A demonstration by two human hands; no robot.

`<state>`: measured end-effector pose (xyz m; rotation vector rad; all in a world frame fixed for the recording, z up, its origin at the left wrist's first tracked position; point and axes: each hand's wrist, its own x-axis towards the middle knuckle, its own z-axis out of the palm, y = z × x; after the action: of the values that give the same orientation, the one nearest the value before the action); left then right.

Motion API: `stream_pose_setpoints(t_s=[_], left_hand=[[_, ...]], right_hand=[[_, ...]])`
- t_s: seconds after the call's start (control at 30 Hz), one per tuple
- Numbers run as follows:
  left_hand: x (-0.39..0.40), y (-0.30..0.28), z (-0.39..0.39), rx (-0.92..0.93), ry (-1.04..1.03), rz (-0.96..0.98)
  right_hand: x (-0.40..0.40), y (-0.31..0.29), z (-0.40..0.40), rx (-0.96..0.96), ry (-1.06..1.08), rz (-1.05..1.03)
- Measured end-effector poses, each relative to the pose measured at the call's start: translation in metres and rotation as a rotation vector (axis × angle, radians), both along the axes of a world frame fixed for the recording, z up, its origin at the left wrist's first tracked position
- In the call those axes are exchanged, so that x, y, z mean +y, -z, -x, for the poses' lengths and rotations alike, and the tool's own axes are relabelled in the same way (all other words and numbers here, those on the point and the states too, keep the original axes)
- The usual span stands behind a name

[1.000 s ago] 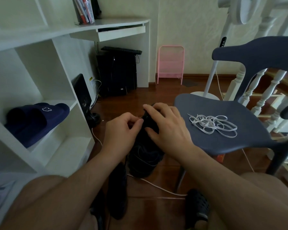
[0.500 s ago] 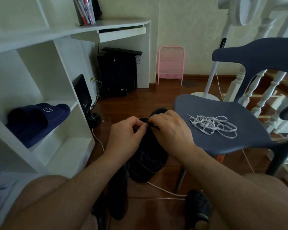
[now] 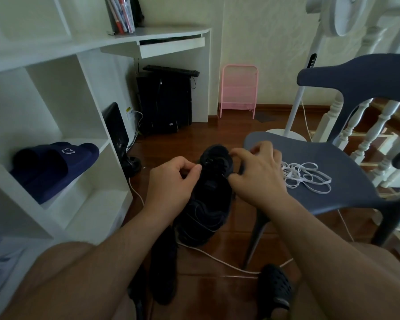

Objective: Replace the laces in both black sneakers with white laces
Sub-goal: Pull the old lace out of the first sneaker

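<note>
The black lace was being pinched at the sneaker (image 3: 208, 192) by both hands, left (image 3: 171, 179) and right (image 3: 255, 172), each grip clamped; pulling it free seemed next, white laces (image 3: 307, 176) waiting at three o'clock.

Sneaker (image 3: 208, 199): black, matt, cloth-like upper. Laces (image 3: 306, 175): white, flat, woven-looking. Chair (image 3: 328, 181): grey-blue, smooth matt plastic. Floor (image 3: 217, 132): dark wood, glossy. Shelf (image 3: 62, 112): white, smooth, matt. Slippers (image 3: 53, 165): navy, matt. Rack (image 3: 239, 88): pink, thin painted metal.
</note>
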<state>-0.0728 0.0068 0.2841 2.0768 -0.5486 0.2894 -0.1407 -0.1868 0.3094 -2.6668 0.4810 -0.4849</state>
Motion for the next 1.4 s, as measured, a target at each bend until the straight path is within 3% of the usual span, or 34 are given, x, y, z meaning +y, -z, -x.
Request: stream_pose_setpoints(t_s=[0.1, 0.27, 0.4, 0.53, 0.6, 0.7, 0.83, 0.97, 1.07, 1.2, 1.3, 1.4], left_hand=[[0.0, -0.001, 0.001, -0.013, -0.01, -0.011], [-0.004, 0.0, 0.005, -0.003, 0.037, -0.033], [-0.002, -0.001, 0.005, 0.009, 0.031, -0.012], [0.001, -0.004, 0.001, 0.054, -0.013, 0.015], [0.004, -0.005, -0.003, 0.05, -0.05, 0.01], [0.01, -0.007, -0.011, 0.055, -0.105, 0.041], [0.015, -0.009, -0.012, 0.046, -0.123, 0.066], [0.011, -0.01, -0.009, 0.06, -0.128, 0.092], [0.007, -0.009, -0.008, 0.112, -0.125, 0.153], [0.005, -0.004, -0.007, 0.116, -0.046, 0.19], [0.007, -0.003, -0.006, 0.112, 0.131, 0.013], [0.007, 0.001, -0.007, -0.02, 0.164, -0.142]], right_hand=[[0.017, -0.002, 0.001, -0.167, -0.068, 0.232], [0.025, 0.012, -0.006, -0.16, -0.168, 0.355], [0.018, 0.012, -0.008, -0.231, -0.184, 0.213], [-0.013, 0.001, -0.009, -0.198, 0.072, -0.189], [-0.028, -0.002, -0.005, -0.229, 0.168, -0.275], [-0.039, -0.002, -0.001, -0.186, 0.216, -0.299], [-0.033, 0.003, 0.002, 0.149, 0.202, -0.261], [-0.007, 0.0, 0.002, -0.113, 0.018, -0.084], [0.017, 0.004, 0.002, -0.029, -0.116, -0.152], [0.015, 0.019, -0.007, -0.001, -0.062, -0.172], [0.009, 0.02, -0.01, -0.114, -0.051, -0.15], [0.007, 0.016, -0.005, -0.205, -0.037, -0.138]])
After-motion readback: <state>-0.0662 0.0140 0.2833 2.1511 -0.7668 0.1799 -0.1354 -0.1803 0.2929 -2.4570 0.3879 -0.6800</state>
